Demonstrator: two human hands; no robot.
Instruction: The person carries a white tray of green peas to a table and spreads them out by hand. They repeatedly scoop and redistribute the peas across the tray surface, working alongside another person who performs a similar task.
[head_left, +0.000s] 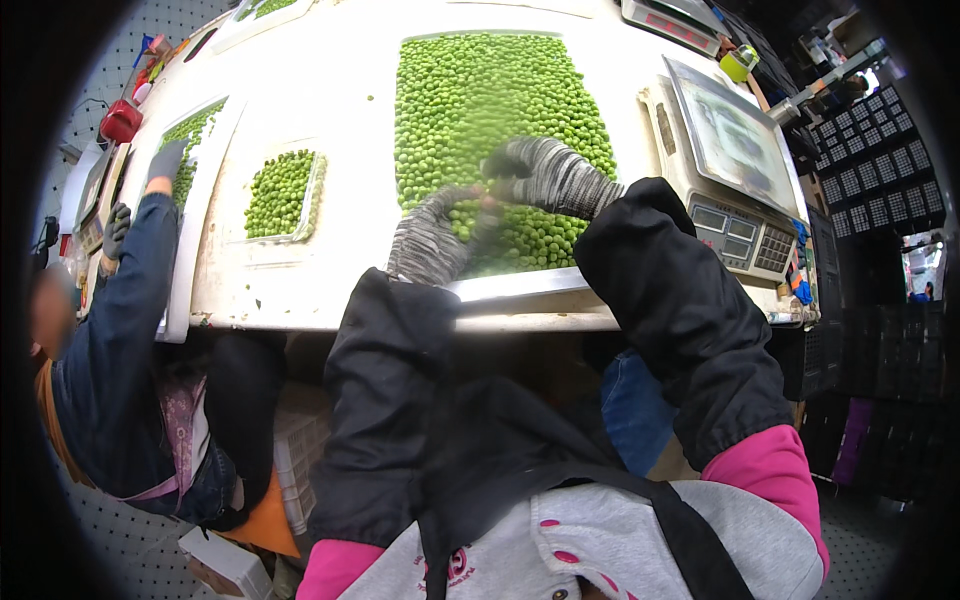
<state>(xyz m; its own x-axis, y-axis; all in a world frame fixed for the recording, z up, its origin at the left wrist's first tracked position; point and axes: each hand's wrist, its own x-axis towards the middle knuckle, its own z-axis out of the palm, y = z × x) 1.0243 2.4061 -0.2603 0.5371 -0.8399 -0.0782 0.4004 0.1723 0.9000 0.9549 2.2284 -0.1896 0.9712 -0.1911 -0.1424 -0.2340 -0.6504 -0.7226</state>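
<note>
A wide, shallow tray of green peas (502, 97) lies before me on the white table. My left hand (433, 238), in a grey striped knit glove, is cupped low over the tray's near left part, with peas showing beside its fingers. In a matching glove, my right hand (553, 177) reaches over the near right part with its fingers curled. The fingertips of both hands come close together and are blurred, so I cannot tell whether they pinch any peas. To the left stands a small clear plastic container (311, 202) filled with peas (279, 193).
A digital scale (739, 232) with a metal pan (731, 135) stands to the right, and another scale (675, 22) is farther back. On the left, a co-worker's gloved hand (166, 161) reaches over another tray of peas (196, 135). The table's front edge (525, 322) runs below my forearms.
</note>
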